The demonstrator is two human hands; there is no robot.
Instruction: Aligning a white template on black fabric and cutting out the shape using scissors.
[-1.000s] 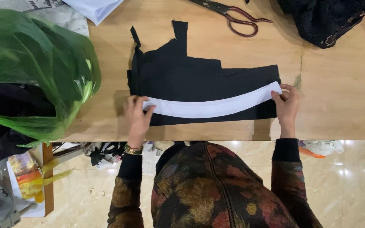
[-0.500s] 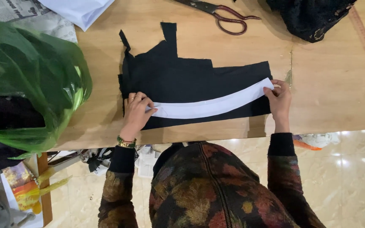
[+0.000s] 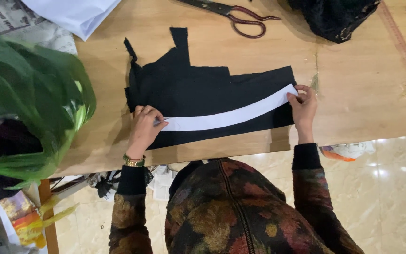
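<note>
Since the earlier frame, the white strip's right tip has slid a little outward, now sitting on the black cloth's right edge. Your wooden desk (image 3: 353, 108) carries a green plastic bag (image 3: 29, 103) far left of the black cloth (image 3: 203, 89), which lies flat at the desk's near edge. Scissors (image 3: 240, 16) rest beyond the cloth. Across the cloth's lower part curves the white paper strip (image 3: 226, 117). Your left hand (image 3: 143, 129) presses the strip's left end, fingers (image 3: 153, 116) bunched together. Your right hand (image 3: 303, 109) pinches the strip's right end at the cloth's corner.
</note>
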